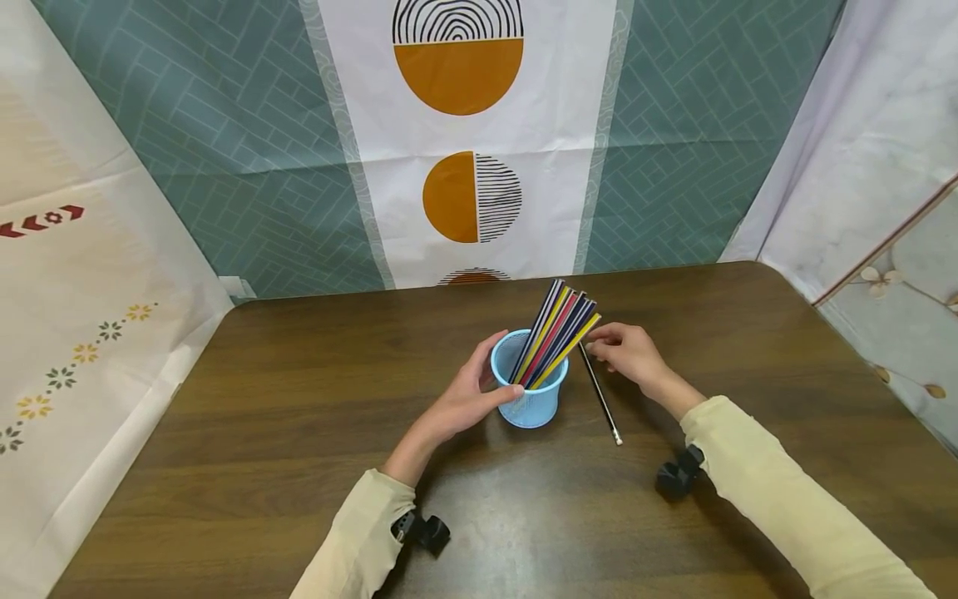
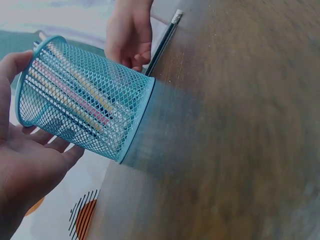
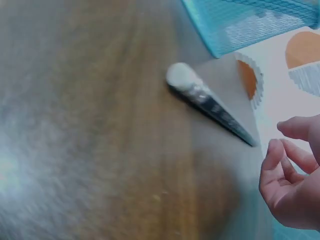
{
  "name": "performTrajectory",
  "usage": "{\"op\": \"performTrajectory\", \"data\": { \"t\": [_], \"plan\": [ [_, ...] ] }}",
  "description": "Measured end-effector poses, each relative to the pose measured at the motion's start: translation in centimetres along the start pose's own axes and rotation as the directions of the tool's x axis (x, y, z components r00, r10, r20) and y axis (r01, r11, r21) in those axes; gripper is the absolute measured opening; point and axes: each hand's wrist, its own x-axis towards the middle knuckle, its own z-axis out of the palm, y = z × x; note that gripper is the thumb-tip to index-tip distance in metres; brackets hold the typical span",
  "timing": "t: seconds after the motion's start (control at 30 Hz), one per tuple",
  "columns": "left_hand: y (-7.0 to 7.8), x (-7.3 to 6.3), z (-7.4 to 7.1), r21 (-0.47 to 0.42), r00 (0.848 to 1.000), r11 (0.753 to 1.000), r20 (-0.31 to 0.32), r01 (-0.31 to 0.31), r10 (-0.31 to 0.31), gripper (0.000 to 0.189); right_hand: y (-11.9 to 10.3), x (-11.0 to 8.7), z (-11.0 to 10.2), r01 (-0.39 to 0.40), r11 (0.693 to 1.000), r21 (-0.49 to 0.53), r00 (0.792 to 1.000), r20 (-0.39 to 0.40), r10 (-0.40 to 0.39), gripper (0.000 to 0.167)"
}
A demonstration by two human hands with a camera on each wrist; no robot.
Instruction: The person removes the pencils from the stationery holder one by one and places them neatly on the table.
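Note:
A light blue mesh pencil cup (image 1: 530,409) stands on the table, holding a bundle of several pencils (image 1: 554,339) in yellow, red and dark blue that lean to the right. My left hand (image 1: 473,389) holds the cup from its left side, thumb at the near rim and fingers round the back. Right of the cup lies a black pencil (image 1: 601,393), its white eraser end (image 3: 181,76) towards me. Over its far end is my right hand (image 1: 627,353); in the right wrist view its fingers (image 3: 272,162) are loosely bent, with a gap to the thumb and nothing between.
The dark brown wooden table (image 1: 299,433) has its back edge just beyond the cup. Behind it hangs a green and white patterned cloth (image 1: 479,133). Pale patterned sheets (image 1: 82,316) flank both sides. A small black camera (image 1: 677,474) sits on each wrist.

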Motion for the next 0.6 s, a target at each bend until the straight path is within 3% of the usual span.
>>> {"op": "performTrajectory", "data": {
  "t": [0.6],
  "plan": [
    [-0.1,0.1,-0.1,0.005,1.0,1.0,0.004,0.008,-0.008,0.077,-1.9,-1.8,-1.8,0.084,0.983,0.164,0.982,0.154,-0.11,0.033]
  ]
}}
